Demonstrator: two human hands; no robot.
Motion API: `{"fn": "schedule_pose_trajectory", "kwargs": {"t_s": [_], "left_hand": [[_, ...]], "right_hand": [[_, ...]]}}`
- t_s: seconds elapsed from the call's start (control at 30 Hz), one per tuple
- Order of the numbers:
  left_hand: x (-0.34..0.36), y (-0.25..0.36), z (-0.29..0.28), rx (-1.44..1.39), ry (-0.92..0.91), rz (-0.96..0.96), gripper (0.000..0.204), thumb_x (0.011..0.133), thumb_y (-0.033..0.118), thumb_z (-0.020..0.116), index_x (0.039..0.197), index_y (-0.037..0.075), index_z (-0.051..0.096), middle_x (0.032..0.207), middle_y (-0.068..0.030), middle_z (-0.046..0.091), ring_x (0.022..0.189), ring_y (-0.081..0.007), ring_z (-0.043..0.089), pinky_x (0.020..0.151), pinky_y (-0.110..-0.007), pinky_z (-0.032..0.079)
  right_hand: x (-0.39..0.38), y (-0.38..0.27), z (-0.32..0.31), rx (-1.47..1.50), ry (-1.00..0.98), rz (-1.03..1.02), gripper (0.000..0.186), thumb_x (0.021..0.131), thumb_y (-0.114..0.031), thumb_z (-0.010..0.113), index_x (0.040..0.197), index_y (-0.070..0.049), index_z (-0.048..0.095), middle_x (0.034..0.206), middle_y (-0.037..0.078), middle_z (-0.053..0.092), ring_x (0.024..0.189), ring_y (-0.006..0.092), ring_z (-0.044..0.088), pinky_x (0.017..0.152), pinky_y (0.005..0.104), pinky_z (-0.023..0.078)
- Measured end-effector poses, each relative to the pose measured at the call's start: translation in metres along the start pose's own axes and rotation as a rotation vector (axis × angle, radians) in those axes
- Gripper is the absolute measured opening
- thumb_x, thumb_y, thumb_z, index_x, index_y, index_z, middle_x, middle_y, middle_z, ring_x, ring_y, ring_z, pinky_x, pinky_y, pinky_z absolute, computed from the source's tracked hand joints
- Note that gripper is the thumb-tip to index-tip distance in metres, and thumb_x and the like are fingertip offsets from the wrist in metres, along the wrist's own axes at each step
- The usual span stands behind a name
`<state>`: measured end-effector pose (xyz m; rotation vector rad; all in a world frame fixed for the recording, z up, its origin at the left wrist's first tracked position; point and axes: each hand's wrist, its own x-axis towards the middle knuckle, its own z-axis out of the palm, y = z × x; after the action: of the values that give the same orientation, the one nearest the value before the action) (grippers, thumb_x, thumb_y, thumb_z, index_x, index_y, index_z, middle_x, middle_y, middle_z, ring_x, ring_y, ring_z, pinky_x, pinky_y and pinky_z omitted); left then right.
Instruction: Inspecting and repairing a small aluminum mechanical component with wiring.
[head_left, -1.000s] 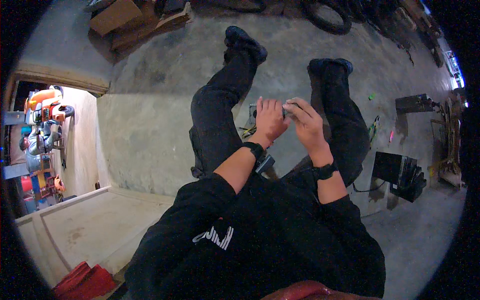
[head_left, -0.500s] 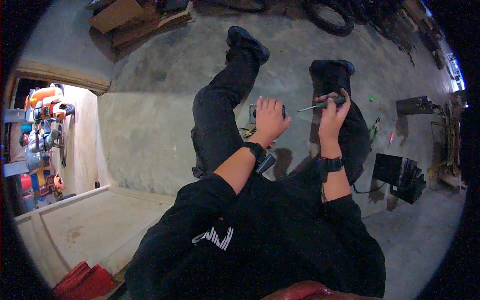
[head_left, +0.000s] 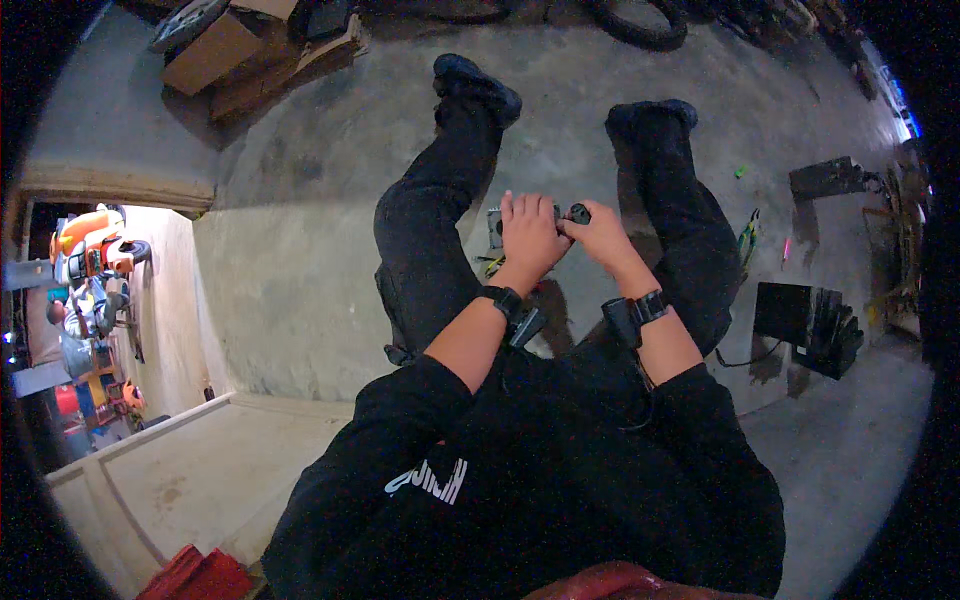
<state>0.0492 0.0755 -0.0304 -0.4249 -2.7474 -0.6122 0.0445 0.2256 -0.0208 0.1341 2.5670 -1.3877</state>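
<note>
My left hand [head_left: 530, 236] lies over a grey metal block [head_left: 495, 228] on the floor between my legs, gripping it with the fingers reaching over its top. Most of the block is hidden under that hand. My right hand [head_left: 595, 233] is closed round a screwdriver [head_left: 580, 213] with a dark green handle, close against the left hand at the block's right side. The handle's end faces up; the shaft and tip are hidden. Beside the left wrist lies a tool with yellow-and-black handles [head_left: 492, 266], partly covered.
Right of my leg lie green-handled pliers [head_left: 748, 235], a pink stick [head_left: 787, 249] and a small green piece [head_left: 740, 173]. Farther right stand a black box with a cable [head_left: 785, 312] and a dark case [head_left: 825, 178]. Cardboard [head_left: 215, 55] and a tyre [head_left: 645, 25] lie at the back.
My right hand has moved left with the screwdriver, from above my right leg to the block. The screwdriver has turned from sideways to end-on. My left hand stays on the block.
</note>
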Motion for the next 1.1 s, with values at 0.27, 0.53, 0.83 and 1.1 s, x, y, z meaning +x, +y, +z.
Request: {"fn": "schedule_pose_trajectory", "kwargs": {"t_s": [0.27,0.53,0.83,1.1], "left_hand": [[0.001,0.001,-0.001,-0.004,-0.045,0.027,0.044,0.072,0.026,0.068,0.108,0.003,0.058,0.109,-0.0142,0.059,0.111,-0.0318,0.052,0.112,-0.053,0.024],[-0.001,-0.010,-0.008,-0.002,-0.100,0.001,0.060,0.074,0.040,0.071,0.119,0.003,0.055,0.119,-0.0144,0.056,0.119,-0.0317,0.049,0.114,-0.051,0.021],[-0.004,-0.017,-0.025,-0.031,-0.245,0.092,0.072,0.068,0.041,0.077,0.126,0.006,0.053,0.124,-0.0143,0.052,0.124,-0.0325,0.044,0.114,-0.052,0.021],[-0.005,-0.030,-0.024,-0.035,-0.189,0.107,0.076,0.063,0.031,0.081,0.129,0.008,0.052,0.123,-0.0144,0.051,0.126,-0.0342,0.042,0.112,-0.055,0.023]], "right_hand": [[-0.002,-0.006,0.003,-0.226,0.118,-0.128,0.028,0.076,-0.026,0.071,0.089,-0.002,0.064,0.087,0.023,0.066,0.082,0.0419,0.063,0.072,0.0448,0.051],[0.031,0.028,0.009,0.163,0.306,0.088,0.024,0.078,-0.019,0.068,0.091,0.001,0.063,0.087,0.021,0.068,0.080,0.0376,0.065,0.071,0.0433,0.051],[0.051,0.239,0.097,-1.012,-0.568,-0.103,0.021,0.083,-0.020,0.066,0.103,-0.014,0.069,0.101,0.011,0.071,0.096,0.0310,0.068,0.076,0.0416,0.055],[0.053,0.203,0.074,-0.807,-0.288,0.071,0.024,0.083,-0.017,0.063,0.105,-0.007,0.066,0.096,0.016,0.069,0.086,0.0338,0.067,0.073,0.0436,0.054]]}}
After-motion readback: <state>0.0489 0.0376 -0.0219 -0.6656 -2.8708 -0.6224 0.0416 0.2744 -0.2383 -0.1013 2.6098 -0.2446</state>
